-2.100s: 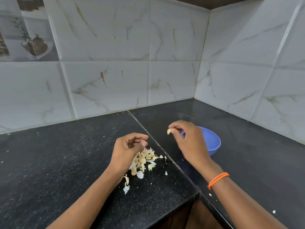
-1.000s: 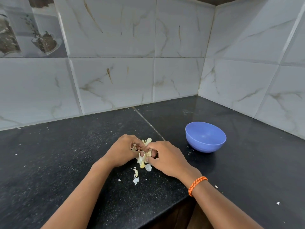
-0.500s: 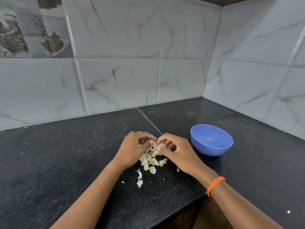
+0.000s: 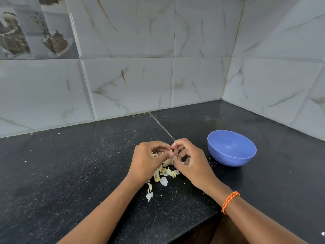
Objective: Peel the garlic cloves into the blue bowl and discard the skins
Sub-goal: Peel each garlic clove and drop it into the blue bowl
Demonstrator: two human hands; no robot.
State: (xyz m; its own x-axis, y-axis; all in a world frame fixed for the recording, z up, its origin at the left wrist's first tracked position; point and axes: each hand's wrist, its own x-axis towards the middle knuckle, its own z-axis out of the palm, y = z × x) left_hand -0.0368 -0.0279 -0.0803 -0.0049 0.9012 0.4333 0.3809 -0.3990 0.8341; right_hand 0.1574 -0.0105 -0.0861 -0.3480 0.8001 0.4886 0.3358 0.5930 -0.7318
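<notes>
From the head camera we look down on a black speckled countertop point(image 4: 70, 173) set in a corner of marble-patterned wall tiles point(image 4: 131, 76), and we take the blue bowl point(image 4: 231, 148) as our landmark. The bowl stands upright on the counter, and what lies inside it we cannot make out from this angle. Just left of the bowl, and apart from it, our two hands meet above the counter. The left hand point(image 4: 147, 160) has its fingers curled in, thumb reaching toward the other hand; the right hand point(image 4: 189, 161), the nearer of the two to the bowl, is curled as well, and its fingertips point(image 4: 175, 147) press up against those of the left. Both hands seem to pinch one small thing between them, most likely a garlic clove point(image 4: 174, 152), though it is almost wholly hidden by the fingers and we cannot say how much skin it bears. Below the hands, further left of the bowl and toward us, lies a loose heap of pale garlic skins point(image 4: 165, 171) on the counter, with a few stray pieces point(image 4: 149, 194) trailing nearer to the counter's front edge. An orange braided band point(image 4: 229, 202) circles the right wrist, on our side of the bowl.
</notes>
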